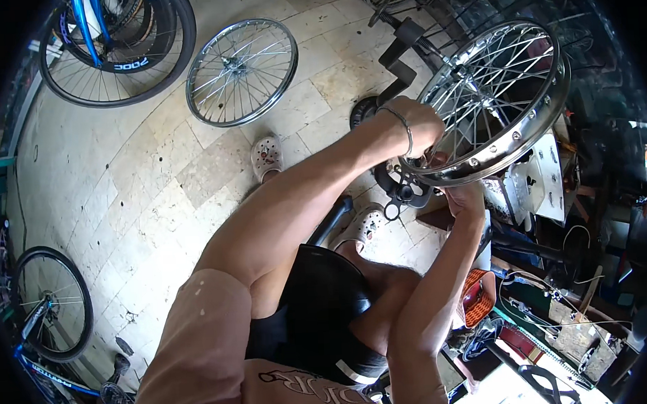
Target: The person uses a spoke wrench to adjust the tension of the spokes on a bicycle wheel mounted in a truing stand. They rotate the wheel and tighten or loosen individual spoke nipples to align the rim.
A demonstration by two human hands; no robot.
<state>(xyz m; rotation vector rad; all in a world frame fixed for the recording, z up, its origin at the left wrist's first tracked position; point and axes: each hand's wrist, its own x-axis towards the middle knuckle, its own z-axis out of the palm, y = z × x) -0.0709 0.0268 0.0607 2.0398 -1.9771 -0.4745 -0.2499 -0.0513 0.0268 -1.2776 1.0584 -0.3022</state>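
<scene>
A bare spoked bicycle wheel with a shiny chrome rim is mounted by its axle at a dark metal stand, tilted at the upper right. My left hand, a thin band at its wrist, is curled closed at the rim's near left side, by the spokes. Its fingertips are turned away, so what they pinch is hidden. Below the rim, my right hand grips it from underneath, with fingers showing at the rim's inner side close to my left hand. The rim covers part of the right hand.
Another bare spoked wheel lies on the tiled floor. A blue bicycle's wheel stands at the upper left, another bicycle wheel at the lower left. An orange basket and cluttered tools lie to the right.
</scene>
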